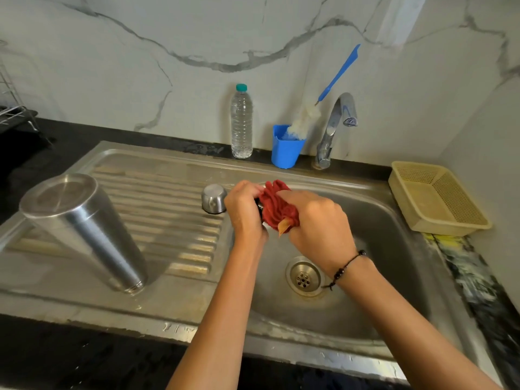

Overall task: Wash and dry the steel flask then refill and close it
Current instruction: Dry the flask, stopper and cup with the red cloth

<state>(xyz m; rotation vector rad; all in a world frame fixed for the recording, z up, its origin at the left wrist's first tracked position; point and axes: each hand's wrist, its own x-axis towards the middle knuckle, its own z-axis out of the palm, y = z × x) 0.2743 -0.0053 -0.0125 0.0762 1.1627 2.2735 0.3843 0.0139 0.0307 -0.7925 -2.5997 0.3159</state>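
Over the sink basin, both the left hand and right hand clench a red cloth around a small dark object, possibly the flask's stopper, while the steel flask stands inverted at left.

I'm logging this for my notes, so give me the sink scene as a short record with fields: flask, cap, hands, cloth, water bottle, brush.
flask: steel flask upside down on the drainboard
cap: steel cup inverted beside the hands
left hand: left hand grips a small dark part, mostly hidden
right hand: right hand wraps the red cloth around it
water bottle: plastic bottle upright, capped, behind the sink
brush: bottle brush standing in the blue cup
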